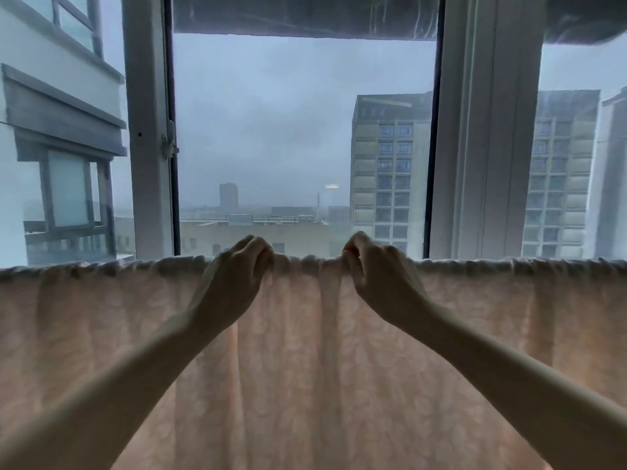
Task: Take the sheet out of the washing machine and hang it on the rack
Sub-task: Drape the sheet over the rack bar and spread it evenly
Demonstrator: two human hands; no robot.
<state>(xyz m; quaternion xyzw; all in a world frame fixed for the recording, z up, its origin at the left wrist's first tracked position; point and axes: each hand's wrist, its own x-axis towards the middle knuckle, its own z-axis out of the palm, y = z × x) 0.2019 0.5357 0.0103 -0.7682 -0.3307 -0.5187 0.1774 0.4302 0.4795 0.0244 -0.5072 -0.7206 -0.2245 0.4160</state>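
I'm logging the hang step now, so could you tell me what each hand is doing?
Left hand: closed, pinching the sheet at its top fold.
Right hand: closed, pinching the same fold.

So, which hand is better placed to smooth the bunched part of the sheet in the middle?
Either, hardly a difference. The left hand and right hand both pinch the sheet's top edge, one each side of the central folds.

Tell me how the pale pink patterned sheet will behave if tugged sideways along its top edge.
The pale pink patterned sheet looks floppy: it hangs in soft folds. It would probably bunch, as between the left hand and right hand.
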